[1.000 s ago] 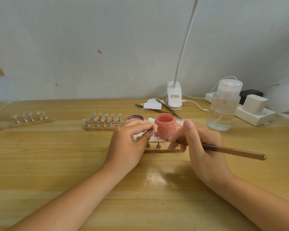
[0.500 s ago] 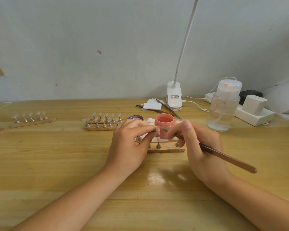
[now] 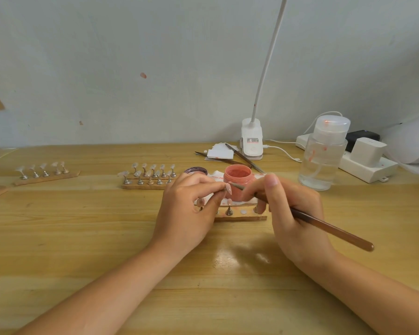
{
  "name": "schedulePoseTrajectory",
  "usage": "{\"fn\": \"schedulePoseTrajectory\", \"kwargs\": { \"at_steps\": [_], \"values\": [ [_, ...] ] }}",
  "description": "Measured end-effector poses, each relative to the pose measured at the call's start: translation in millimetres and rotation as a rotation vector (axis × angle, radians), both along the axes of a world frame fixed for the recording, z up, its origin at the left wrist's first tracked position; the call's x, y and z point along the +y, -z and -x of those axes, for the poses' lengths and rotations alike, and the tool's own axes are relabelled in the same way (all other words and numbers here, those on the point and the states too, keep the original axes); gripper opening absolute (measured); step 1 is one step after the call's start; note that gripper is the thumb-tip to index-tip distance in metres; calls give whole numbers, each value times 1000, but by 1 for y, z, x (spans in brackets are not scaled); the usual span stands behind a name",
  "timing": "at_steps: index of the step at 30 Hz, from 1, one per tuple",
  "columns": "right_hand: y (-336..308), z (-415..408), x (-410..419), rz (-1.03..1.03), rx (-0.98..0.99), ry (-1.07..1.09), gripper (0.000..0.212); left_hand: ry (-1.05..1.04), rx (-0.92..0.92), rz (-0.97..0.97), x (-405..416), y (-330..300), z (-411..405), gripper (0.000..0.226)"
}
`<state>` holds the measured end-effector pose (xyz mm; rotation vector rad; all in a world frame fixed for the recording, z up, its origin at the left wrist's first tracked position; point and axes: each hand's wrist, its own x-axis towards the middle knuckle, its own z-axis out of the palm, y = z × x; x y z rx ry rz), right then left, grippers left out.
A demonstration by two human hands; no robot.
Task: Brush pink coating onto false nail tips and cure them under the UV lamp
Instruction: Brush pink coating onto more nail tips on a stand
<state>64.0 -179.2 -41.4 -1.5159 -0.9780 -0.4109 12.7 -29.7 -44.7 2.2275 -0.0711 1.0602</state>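
- My left hand pinches one nail tip between thumb and forefinger, holding it up just in front of the open pink jar.
- My right hand grips the brush like a pencil, fingers curled round the shaft, the long handle trailing off to the right and toward me.
- The bristle end meets the nail tip right now. I can't make out how much coating sits on it; too small to tell.
- To do this well, I'd say: draw the bristles lightly along the length of the tip and let the coating level itself rather than scrubbing.
- Both hands look low over the tabletop. Resting them on it should steady the stroke, I reckon.
- Keep my pinching fingers clear of the face being painted, or I'll smear it.
- Watch the jar; it stands just beyond the work, and a careless knuckle could tip it.
- Below my hands lies the near holder strip, with one cone stand plainly visible. That looks like where this tip goes back.
- More tips wait on the far strip and on the left strip, apparently uncoated, so there's plenty left to do.
- A white shape at the far right edge may be the UV lamp, though I can't be sure.
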Motion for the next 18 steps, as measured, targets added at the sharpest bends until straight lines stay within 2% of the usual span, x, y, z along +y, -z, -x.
{"fn": "schedulePoseTrajectory", "kwargs": {
  "at_steps": [3,8,11,16,18],
  "values": [
    [2,0,-1,-23,79,-44,48,4,3,8,0,0,0,16],
    [0,0,1,0,-6,1,42,6,3,19,0,0,-1,15],
    [1,0,-1,-16,84,-45,47,10,6,27,0,0,0,15],
    [-1,1,0,-5,22,-13,43,17,6,23,0,0,0,15],
    [-1,2,0,-9,84,-27,45,25,7,28,0,0,0,14]
  ]
}}
